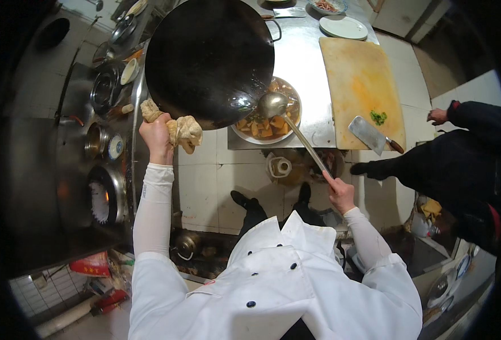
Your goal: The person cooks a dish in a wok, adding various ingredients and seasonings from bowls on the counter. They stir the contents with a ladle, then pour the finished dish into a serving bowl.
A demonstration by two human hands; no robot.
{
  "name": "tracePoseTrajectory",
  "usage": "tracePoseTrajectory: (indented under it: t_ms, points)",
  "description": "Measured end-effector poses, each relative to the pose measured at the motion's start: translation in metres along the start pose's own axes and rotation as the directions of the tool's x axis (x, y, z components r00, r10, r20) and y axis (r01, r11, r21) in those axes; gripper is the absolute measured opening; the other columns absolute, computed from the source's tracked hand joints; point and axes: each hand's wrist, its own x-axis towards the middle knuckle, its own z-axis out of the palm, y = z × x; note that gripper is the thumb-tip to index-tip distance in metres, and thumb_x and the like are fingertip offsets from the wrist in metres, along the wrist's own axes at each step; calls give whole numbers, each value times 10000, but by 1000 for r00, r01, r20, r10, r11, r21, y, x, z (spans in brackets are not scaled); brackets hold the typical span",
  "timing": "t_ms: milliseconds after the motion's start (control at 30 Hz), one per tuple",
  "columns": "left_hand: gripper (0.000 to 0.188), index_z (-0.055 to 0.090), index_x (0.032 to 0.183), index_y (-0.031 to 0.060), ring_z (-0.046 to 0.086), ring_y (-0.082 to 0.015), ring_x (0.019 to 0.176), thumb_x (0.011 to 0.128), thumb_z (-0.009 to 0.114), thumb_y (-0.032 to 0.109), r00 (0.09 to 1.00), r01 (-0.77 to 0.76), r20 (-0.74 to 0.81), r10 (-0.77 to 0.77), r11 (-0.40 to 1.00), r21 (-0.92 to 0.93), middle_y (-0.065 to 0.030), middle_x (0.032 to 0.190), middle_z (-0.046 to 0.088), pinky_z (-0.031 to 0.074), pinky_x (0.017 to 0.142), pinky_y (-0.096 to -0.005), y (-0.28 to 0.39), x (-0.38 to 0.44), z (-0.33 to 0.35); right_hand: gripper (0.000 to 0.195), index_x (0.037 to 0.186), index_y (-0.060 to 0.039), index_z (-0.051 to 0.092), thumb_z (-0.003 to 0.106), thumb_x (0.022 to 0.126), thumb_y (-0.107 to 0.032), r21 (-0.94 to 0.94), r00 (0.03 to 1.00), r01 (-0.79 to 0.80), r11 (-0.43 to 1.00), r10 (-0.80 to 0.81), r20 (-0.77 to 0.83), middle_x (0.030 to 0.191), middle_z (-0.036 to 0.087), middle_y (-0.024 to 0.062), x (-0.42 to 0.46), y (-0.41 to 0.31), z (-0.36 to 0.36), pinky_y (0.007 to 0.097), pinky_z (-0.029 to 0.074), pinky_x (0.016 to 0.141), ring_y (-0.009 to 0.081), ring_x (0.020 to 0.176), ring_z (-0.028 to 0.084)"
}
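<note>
My left hand grips the near edge of a large black wok through a folded tan cloth. The wok is raised and tilted, its lower right rim over a white dish. In that dish lies a stew of cut chunks in brown sauce. My right hand is closed around the long handle of a metal ladle. The ladle's bowl hangs over the stew, close to the wok's rim. Part of the dish is hidden behind the wok and ladle.
A cleaver and chopped greens lie on a cutting board at the right. White plates are beyond it. A burner with flame glows at left. Another person in dark clothes stands at right.
</note>
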Motion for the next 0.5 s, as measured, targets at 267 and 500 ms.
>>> tracePoseTrajectory:
  t_ms: [267, 500]
  points:
    - [119, 667, 939, -53, 679, -199, 726, 824, 699, -53, 979, 114, 173, -105, 993, -41, -78, 907, 688, 550, 664, -338, -11, 74, -23, 730, 1520, -294, 628, 713, 846, -27, 287, 991, -104, 952, 123, -49, 834, 669, 163, 116, -130, 40, 474, 541, 682, 387, 760, 677]
    - [172, 658, 939, -48, 684, -180, 773, 780, 718, -71, 959, 26, 282, 28, 982, -189, -67, 927, 703, 554, 713, -347, -26, 106, 4, 755, 1503, -302, 663, 665, 828, 38, -27, 951, -260, 965, 251, -180, 722, 592, 108, -14, -183, 39, 447, 528, 604, 329, 638, 639]
